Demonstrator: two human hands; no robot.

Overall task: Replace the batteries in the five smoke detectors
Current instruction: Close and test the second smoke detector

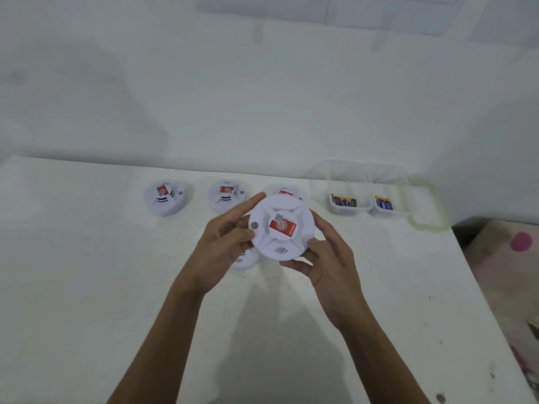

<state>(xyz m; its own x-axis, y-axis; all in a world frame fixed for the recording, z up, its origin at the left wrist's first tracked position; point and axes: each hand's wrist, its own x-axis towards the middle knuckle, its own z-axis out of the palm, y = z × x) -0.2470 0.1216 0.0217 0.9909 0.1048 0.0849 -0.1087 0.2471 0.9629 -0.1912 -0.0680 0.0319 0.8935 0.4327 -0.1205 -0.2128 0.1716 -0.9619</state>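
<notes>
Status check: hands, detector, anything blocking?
Left hand and right hand both grip one smoke detector, lifted off the table. Batteries in clear tubs, far right. Nothing in the way.

White table point(87, 287) had small dark marks, first smoke detector point(165, 197), second smoke detector point(227, 195) and third smoke detector point(284, 190) sat in a back row, fourth smoke detector point(243, 259) lay nearer, left clear box point(348, 182) and right clear box point(388, 182) stood at the right, batteries point(345, 202) inside

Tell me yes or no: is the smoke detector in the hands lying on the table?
No, the left hand and right hand grip the smoke detector by its rim, raised above the table.
</notes>
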